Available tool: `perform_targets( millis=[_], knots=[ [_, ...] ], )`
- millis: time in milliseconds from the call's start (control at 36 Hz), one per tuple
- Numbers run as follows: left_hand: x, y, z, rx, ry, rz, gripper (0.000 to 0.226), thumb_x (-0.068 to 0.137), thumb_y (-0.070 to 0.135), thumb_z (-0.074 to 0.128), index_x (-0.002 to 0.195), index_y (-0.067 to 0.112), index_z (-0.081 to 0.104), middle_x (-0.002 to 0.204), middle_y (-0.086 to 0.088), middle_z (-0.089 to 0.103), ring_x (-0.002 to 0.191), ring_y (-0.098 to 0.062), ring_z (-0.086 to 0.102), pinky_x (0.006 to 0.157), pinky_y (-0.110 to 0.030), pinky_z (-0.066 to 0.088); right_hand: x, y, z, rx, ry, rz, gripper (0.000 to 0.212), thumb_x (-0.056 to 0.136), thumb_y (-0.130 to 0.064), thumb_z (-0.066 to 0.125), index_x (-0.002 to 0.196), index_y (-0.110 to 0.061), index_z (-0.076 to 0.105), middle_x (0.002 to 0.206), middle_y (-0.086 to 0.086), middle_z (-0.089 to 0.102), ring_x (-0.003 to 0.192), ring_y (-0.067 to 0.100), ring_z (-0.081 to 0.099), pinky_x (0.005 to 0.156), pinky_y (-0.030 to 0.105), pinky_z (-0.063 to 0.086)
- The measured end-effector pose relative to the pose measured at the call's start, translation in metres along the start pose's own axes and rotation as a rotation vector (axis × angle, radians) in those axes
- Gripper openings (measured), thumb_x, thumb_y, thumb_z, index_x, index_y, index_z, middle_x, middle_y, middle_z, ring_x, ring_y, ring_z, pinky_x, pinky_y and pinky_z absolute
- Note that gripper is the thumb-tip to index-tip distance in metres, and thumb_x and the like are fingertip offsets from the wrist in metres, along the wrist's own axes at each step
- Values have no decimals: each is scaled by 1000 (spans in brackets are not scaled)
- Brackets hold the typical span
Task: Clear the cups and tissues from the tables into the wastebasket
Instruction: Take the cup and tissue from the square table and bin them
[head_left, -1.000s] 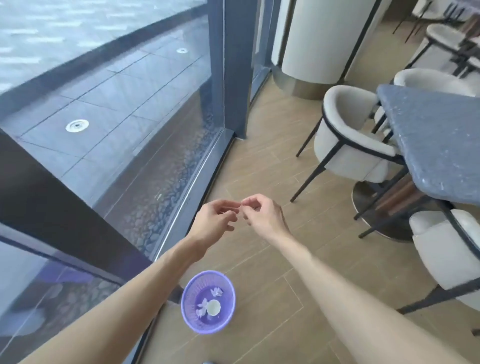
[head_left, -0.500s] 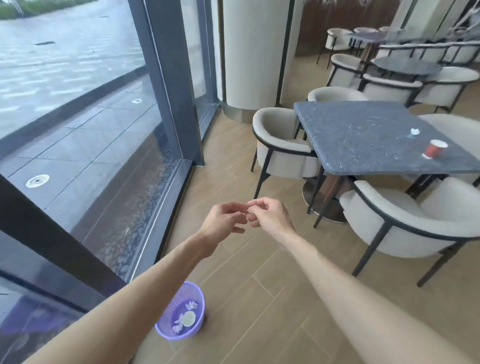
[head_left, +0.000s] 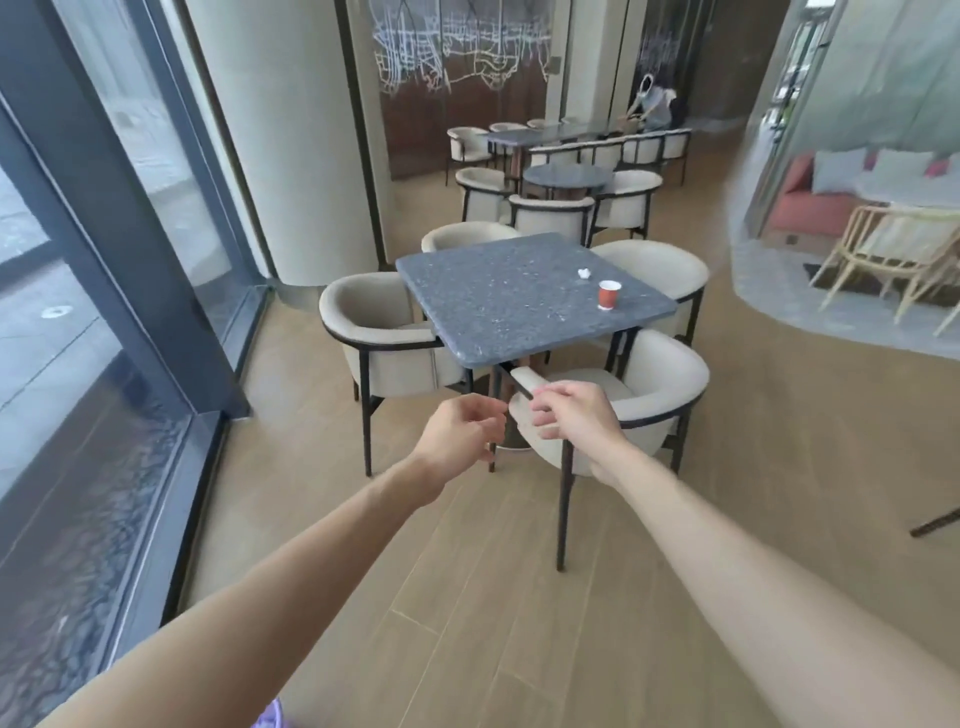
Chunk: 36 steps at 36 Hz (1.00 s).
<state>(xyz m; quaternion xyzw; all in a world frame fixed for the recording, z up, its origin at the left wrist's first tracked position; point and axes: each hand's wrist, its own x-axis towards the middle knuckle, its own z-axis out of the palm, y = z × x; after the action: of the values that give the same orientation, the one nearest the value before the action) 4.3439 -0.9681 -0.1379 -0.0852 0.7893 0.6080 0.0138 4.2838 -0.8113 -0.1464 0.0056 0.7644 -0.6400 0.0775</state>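
Two bare hands reach forward at mid-frame, close together but apart, above a wood-plank floor (head_left: 467, 597). The left hand (head_left: 460, 434) has its fingers loosely curled inward, and nothing shows between them. The right hand (head_left: 571, 423) is likewise loosely curled, thumb and fingertips drawn toward the left hand, and it grips nothing that can be seen.

Beyond the hands stands a square table with a speckled grey stone top (head_left: 509, 296). Near its right edge a red paper cup (head_left: 609, 294) stands upright, its white inside showing. Just behind the cup, toward the far right corner, lies a small crumpled white tissue (head_left: 584, 272), apart from the cup. Both are well out of reach of either hand.

Four cream armchairs with black frames ring the table: one on the left (head_left: 379, 338), one at the near right (head_left: 639, 400) directly behind the right hand, one at the far right (head_left: 660, 270), and one at the far side (head_left: 465, 238).

At the very bottom edge, beside the left forearm, a sliver of the purple wastebasket (head_left: 274, 716) peeks into view; its contents cannot be seen.

Along the left runs a glass window wall with dark frames (head_left: 119, 218), and a broad white column (head_left: 291, 140) rises beside it. Farther back stand a round table (head_left: 566, 175) with more armchairs and a long table (head_left: 540, 136), where a person (head_left: 652, 106) is bent over.
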Motion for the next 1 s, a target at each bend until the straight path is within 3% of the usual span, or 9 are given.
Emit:
perform_targets(
  millis=[278,417,500,583,694,833,1000],
  knots=[
    [61,13,27,-63,-34,2,28,87,3,57,114,2,64,100,-13,68,84,-19,66,77,-38,61,29,9,-23,-14,0,34,10,82,-14,58,77,-15,67,77,6,61,70,16,54,63,30,46],
    [124,23,28,-119,-76,18,27,90,6,57,116,4,62,109,-20,67,95,-30,68,82,-44,60,74,1,-30,-86,74,32,16,86,-15,59,97,-12,70,83,2,68,75,14,64,71,30,57],
    [164,30,35,-160,-101,17,24,90,8,58,113,5,63,105,-22,67,89,-26,67,80,-41,61,102,-6,-40,-110,122,26,17,85,-14,60,98,-12,70,86,0,68,79,14,66,75,32,59],
    [198,36,47,-175,-142,15,25,91,8,56,115,6,63,114,-18,66,102,-28,67,77,-37,61,131,-12,-53,-109,166,39,19,85,-16,60,102,-12,69,89,1,68,79,15,66,77,32,58],
    [242,48,70,-190,-214,11,25,92,9,57,115,4,63,119,-19,65,90,-23,67,82,-45,60,165,-14,-77,-115,250,77,18,82,-20,62,98,-19,71,91,1,72,84,18,70,79,39,59],
    [287,60,107,-204,-272,1,18,93,8,55,108,10,65,117,-15,67,86,-20,67,65,-33,57,190,-14,-113,-112,321,85,19,85,-16,61,100,-15,71,93,-1,70,81,15,68,74,31,58],
    [328,77,173,-192,-347,4,12,93,6,56,98,13,65,109,-13,67,81,-20,66,62,-30,58,221,-2,-177,-60,423,113,13,84,-13,61,94,-15,70,89,2,69,77,16,66,72,31,58]
  ],
)
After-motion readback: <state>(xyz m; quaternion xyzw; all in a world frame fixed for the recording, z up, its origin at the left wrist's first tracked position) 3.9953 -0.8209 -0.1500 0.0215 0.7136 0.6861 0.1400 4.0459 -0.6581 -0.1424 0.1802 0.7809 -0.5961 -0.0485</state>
